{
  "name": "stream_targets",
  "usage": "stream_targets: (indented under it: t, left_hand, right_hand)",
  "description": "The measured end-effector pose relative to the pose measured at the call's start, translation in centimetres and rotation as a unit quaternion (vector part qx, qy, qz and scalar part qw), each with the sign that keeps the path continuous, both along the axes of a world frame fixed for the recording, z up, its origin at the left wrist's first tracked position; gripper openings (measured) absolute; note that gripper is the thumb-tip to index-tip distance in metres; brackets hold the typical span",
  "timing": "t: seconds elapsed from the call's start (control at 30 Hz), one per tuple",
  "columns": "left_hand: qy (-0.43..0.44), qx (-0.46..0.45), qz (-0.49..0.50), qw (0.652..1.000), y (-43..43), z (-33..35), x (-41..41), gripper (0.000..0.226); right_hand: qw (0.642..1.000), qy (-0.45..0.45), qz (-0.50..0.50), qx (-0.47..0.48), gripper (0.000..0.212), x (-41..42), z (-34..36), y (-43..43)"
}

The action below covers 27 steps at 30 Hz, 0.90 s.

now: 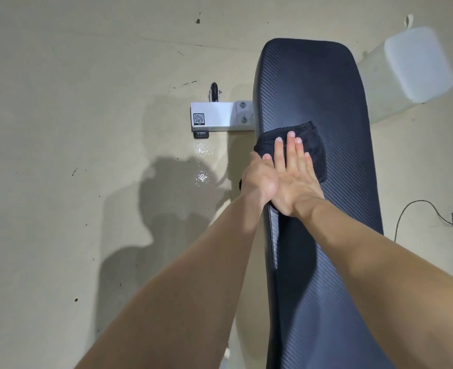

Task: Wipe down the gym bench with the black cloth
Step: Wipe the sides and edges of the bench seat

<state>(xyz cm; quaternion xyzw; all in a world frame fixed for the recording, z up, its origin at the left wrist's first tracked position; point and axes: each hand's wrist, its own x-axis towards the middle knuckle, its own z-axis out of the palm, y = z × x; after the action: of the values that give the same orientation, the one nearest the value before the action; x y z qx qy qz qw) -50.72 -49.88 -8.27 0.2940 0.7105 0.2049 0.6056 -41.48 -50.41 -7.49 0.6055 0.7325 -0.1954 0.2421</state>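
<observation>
Toward the bench's (313,83) nine o'clock edge, both flat-open hands (281,177) pressed the black cloth (314,147), which wanted firm, overlapping strokes.

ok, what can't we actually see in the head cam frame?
- Black cloth: mostly covered by the flat right hand.
- Left hand fingers: curled over the edge of the black textured padded bench, grip unclear.
- Near end of the bench: cut off by the bottom edge.
- QR label on the white metal bracket: too small to read.
</observation>
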Motion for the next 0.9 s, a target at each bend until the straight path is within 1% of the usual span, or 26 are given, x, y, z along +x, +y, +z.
stream_targets:
  t: [0.07, 0.13, 0.23, 0.37, 0.4, 0.47, 0.53, 0.6, 0.63, 0.7, 0.77, 0.83, 0.9]
  left_hand:
    - [-0.005, -0.005, -0.009, 1.0, -1.2, -0.4, 0.3, 0.049]
    - [0.014, -0.009, -0.03, 0.999, -4.1, -1.0, 0.8, 0.048]
    - [0.01, -0.023, -0.044, 0.999, -10.9, -0.4, 2.0, 0.047]
    - [0.032, -0.021, -0.05, 0.998, -18.9, 0.1, 4.2, 0.057]
    - [0.039, -0.021, -0.056, 0.997, -19.4, -0.1, 4.6, 0.056]
    - [0.045, -0.04, -0.064, 0.996, -19.2, 0.6, 4.5, 0.044]
    - [0.03, -0.044, -0.042, 0.998, -17.8, 0.9, 4.1, 0.037]
    - [-0.002, -0.031, -0.001, 1.0, -15.6, 1.1, 3.6, 0.038]
    - [-0.004, -0.02, 0.013, 1.0, -13.6, 0.9, 3.3, 0.039]
    - [0.043, 0.004, 0.029, 0.999, -9.7, -0.6, 3.0, 0.046]
    - [0.081, 0.013, 0.027, 0.996, -4.8, -1.5, 2.1, 0.047]
    - [0.096, 0.019, 0.009, 0.995, 0.5, -1.6, 0.9, 0.046]
    - [0.091, 0.022, -0.004, 0.996, 5.7, -1.4, -0.4, 0.044]
  right_hand:
    - [1.0, 0.009, 0.005, 0.003, 0.074, 0.2, 0.1, -1.2]
    - [1.0, 0.028, -0.001, 0.002, 0.069, 0.8, 0.1, -4.2]
    - [1.0, 0.023, 0.02, 0.006, 0.074, 2.6, 0.0, -11.2]
    - [0.999, 0.021, 0.019, 0.03, 0.075, 4.8, -0.2, -19.2]
    - [0.999, 0.01, 0.02, 0.026, 0.075, 5.0, -0.3, -20.0]
    - [0.999, -0.008, 0.019, 0.026, 0.077, 4.8, -0.1, -20.5]
    - [0.999, -0.011, 0.024, 0.032, 0.079, 4.4, 0.0, -19.4]
    - [0.999, 0.001, 0.027, 0.036, 0.084, 3.8, -0.3, -16.9]
    - [0.998, 0.014, 0.021, 0.05, 0.088, 3.3, -0.8, -14.9]
    - [0.996, 0.032, 0.002, 0.082, 0.097, 2.3, -1.0, -10.5]
    - [0.995, 0.043, 0.001, 0.09, 0.103, 1.2, -1.1, -5.6]
    - [0.996, 0.053, 0.001, 0.077, 0.096, 0.0, -0.8, -0.5]
    - [0.994, 0.064, -0.003, 0.089, 0.083, -1.2, -0.8, 4.6]
